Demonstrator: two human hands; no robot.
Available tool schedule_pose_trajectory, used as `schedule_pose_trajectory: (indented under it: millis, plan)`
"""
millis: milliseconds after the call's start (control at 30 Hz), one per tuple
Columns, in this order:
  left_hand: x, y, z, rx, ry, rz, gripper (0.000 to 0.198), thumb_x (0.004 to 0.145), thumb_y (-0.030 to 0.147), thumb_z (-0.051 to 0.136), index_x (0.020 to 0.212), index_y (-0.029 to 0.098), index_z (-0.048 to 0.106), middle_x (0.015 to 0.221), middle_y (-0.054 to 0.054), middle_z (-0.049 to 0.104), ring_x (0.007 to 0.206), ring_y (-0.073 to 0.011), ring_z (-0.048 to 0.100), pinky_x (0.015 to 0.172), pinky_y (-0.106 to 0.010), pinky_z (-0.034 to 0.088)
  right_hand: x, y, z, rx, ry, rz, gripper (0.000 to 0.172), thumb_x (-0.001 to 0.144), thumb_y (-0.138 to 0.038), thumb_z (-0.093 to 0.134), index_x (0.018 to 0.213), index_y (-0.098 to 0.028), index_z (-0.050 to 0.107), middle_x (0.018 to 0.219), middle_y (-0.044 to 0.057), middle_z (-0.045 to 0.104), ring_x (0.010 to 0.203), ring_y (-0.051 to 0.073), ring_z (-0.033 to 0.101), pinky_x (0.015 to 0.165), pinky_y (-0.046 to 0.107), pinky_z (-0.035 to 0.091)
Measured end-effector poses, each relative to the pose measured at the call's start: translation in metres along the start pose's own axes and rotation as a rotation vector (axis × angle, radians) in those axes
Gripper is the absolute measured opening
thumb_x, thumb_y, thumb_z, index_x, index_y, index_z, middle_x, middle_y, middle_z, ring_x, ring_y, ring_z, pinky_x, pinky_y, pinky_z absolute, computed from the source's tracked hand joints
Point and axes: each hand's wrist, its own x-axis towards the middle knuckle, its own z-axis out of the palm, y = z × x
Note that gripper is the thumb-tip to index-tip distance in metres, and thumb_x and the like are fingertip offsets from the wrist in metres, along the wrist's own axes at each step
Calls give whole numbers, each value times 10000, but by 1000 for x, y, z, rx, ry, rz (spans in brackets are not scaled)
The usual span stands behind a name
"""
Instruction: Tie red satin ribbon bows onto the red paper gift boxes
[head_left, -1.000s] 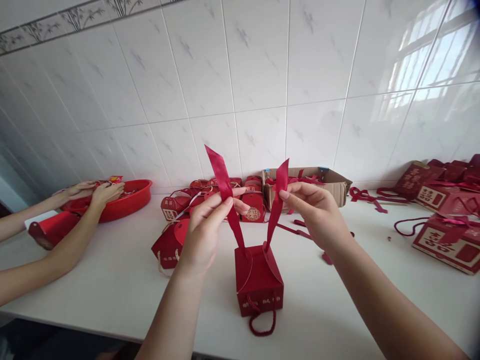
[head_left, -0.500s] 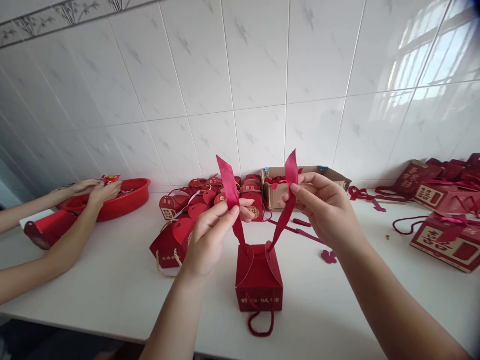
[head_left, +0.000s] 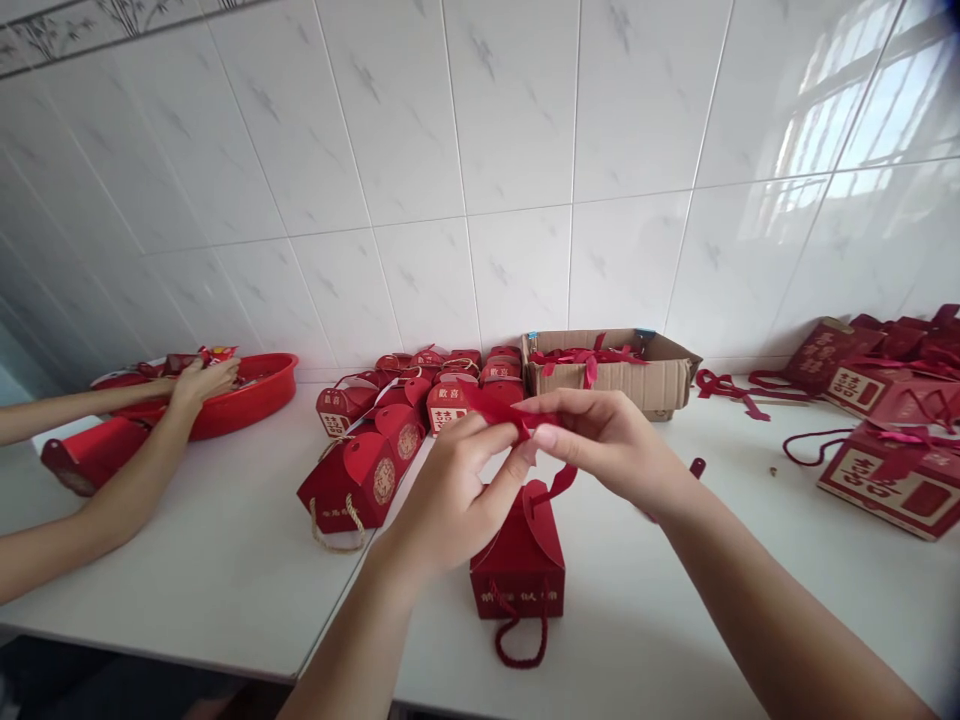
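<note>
A small red gift box (head_left: 517, 580) stands upright on the white table, its dark red cord handle (head_left: 521, 660) hanging down the near side. A red ribbon (head_left: 559, 485) rises through its top flaps. Above the box, my left hand (head_left: 469, 480) pinches one part of the ribbon. My right hand (head_left: 600, 440) grips the other part, and the fingertips of both hands meet where the strips cross. Fingers cover the crossing itself, so whether a loop is formed there cannot be seen.
Several filled-looking red boxes (head_left: 360, 470) stand left of centre. Behind is a cardboard box (head_left: 615, 385) of ribbons. More red boxes (head_left: 892, 480) sit at right. Far left, another person's hands (head_left: 199, 385) hold a small packet over a red basin (head_left: 270, 395).
My hands have come together and slightly lower, bringing the two upright ribbon ends from apart to crossed above the box. The box stays in place.
</note>
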Motion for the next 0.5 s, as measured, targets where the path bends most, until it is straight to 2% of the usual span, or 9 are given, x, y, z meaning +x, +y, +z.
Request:
schedule_pose_trajectory:
  millis: [100, 167, 233, 333, 500]
  plan:
    - [1, -4, 2, 161, 16, 43, 276, 882, 259, 461, 614, 201, 497, 627, 7, 460, 617, -146, 425, 624, -290, 365, 1, 4, 3, -73, -10, 48, 385, 677, -448, 745, 956, -188, 690, 719, 12, 601, 576, 113, 496, 461, 237, 386]
    - [1, -5, 3, 238, 26, 77, 244, 869, 248, 474, 634, 199, 522, 657, -4, 488, 648, -154, 447, 674, -309, 381, 2, 6, 5, -100, 8, 39, 332, 701, -432, 731, 916, -183, 689, 681, -1, 573, 557, 101, 461, 456, 234, 358]
    - [1, -7, 4, 240, 48, 98, 178, 856, 265, 516, 702, 201, 579, 719, -21, 558, 713, -172, 504, 739, -333, 399, 3, 6, 7, -52, 13, 10, 265, 760, -429, 677, 849, -180, 683, 691, 2, 579, 593, 107, 482, 506, 244, 391]
    - [0, -9, 2, 83, 85, 62, 111, 834, 301, 583, 880, 213, 633, 889, -40, 662, 871, -203, 587, 852, -353, 415, 5, 6, 6, 56, 5, -29, 251, 808, -425, 623, 786, -179, 670, 707, 6, 588, 645, 117, 517, 586, 263, 433]
    - [-5, -9, -2, -176, 145, -98, 259, 795, 322, 638, 1041, 241, 631, 1057, -48, 678, 998, -235, 610, 871, -347, 454, 8, 10, 4, 71, -6, -15, 221, 805, -395, 643, 739, -184, 653, 641, -18, 537, 579, 96, 462, 525, 245, 390]
